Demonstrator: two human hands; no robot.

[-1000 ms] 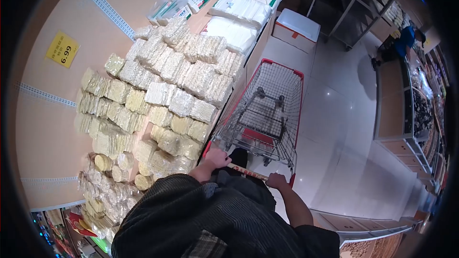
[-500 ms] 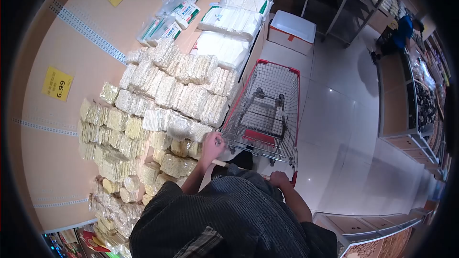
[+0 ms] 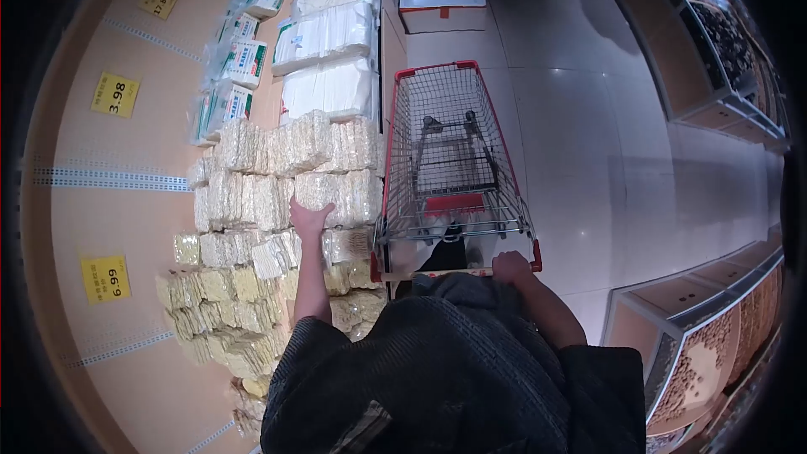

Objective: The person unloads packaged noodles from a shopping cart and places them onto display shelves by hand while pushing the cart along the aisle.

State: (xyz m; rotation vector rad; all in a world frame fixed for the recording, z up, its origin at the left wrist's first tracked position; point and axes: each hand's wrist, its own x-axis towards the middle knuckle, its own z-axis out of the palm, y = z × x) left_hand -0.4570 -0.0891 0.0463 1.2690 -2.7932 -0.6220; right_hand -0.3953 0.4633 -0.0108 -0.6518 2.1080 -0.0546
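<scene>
My left hand [image 3: 311, 217] is stretched over the stacked packs of pale dried noodles [image 3: 235, 200], its thumb and fingers spread. It lies at the front of a pack; whether it presses on it I cannot tell. My right hand [image 3: 509, 266] is closed round the handle of a shopping cart [image 3: 433, 273], near its right end. The cart is a wire basket with red trim [image 3: 389, 151], and nothing lies in it. Yellower noodle packs [image 3: 220, 286] are piled nearer to me, partly behind my left arm.
White packs of paper-like goods [image 3: 328, 88] and plastic-wrapped packs [image 3: 245, 59] lie farther along the shelf. Yellow price tags [image 3: 106, 278] hang on the back panel. A white foam box [image 3: 443, 0] stands on the floor ahead. Bins of dry goods [image 3: 693, 378] line the right.
My left hand has gone from beside the cart handle, fingers curled, out over the noodle packs with fingers spread. My right hand stays on the handle. The view has turned.
</scene>
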